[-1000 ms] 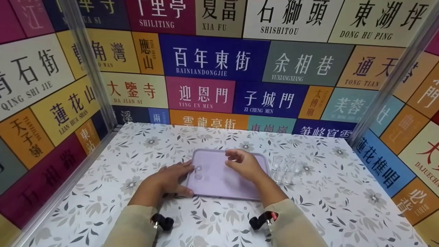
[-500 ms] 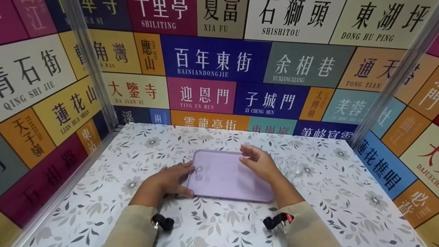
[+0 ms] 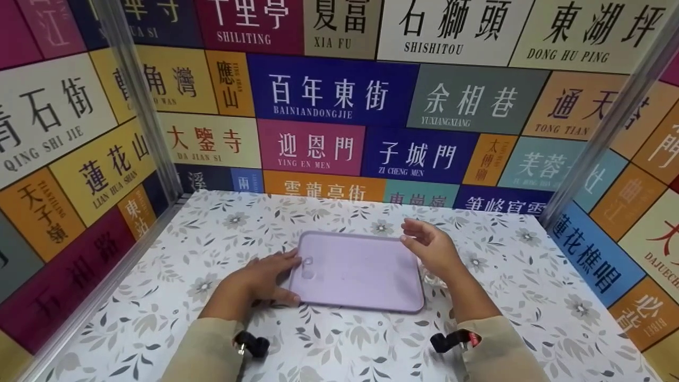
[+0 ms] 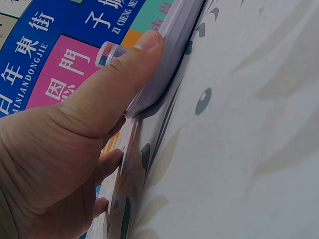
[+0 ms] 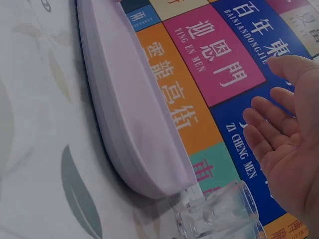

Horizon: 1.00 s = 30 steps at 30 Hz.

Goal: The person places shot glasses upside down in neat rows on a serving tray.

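The lilac tray (image 3: 363,273) lies on the floral tabletop (image 3: 339,342), long axis left to right, 1 clear cup (image 3: 308,269) in its left end. The spread left hand (image 3: 267,277) touches its left edge; the loosely curled right hand (image 3: 436,249) hovers near glasses (image 5: 219,211) beside its right edge.

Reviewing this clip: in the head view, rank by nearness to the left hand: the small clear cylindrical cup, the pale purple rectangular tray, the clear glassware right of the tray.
1. Pale purple rectangular tray: touched by the left hand at its left end.
2. Small clear cylindrical cup: on the tray's left end.
3. Clear glassware: beyond the tray's right edge, partly hidden.
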Each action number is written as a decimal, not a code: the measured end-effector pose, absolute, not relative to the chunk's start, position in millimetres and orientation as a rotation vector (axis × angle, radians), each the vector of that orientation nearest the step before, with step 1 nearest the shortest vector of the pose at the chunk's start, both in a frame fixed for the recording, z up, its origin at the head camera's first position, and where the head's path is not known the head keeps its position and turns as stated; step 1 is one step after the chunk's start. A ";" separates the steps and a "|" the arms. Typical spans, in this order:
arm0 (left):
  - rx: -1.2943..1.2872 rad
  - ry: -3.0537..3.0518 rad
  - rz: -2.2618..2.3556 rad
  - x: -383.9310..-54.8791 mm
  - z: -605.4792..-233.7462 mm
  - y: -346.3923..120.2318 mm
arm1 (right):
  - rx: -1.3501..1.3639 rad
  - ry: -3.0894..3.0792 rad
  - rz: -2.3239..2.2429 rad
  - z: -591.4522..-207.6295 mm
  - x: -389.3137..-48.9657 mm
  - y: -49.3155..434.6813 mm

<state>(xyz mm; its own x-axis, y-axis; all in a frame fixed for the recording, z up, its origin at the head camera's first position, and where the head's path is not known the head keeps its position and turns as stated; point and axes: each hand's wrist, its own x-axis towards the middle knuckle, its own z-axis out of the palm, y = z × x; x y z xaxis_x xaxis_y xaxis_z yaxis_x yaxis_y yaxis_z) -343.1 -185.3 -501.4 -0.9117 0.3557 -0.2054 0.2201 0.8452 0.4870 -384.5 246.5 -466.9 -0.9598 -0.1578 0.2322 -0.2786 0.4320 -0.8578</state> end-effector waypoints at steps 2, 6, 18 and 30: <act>0.436 2.736 0.661 -343.5 -501.7 -184.9 | 0.387 -2.552 1.569 -465.7 -384.2 253.3; 0.430 2.736 0.652 -343.6 -501.4 -184.7 | 0.365 -2.528 1.588 -463.7 -384.2 265.0; 0.402 2.720 0.665 -342.5 -499.8 -183.8 | 0.211 -2.546 1.581 -458.1 -385.9 300.6; 0.425 2.719 0.671 -344.1 -502.5 -185.5 | 0.114 -2.594 1.536 -467.1 -381.3 342.1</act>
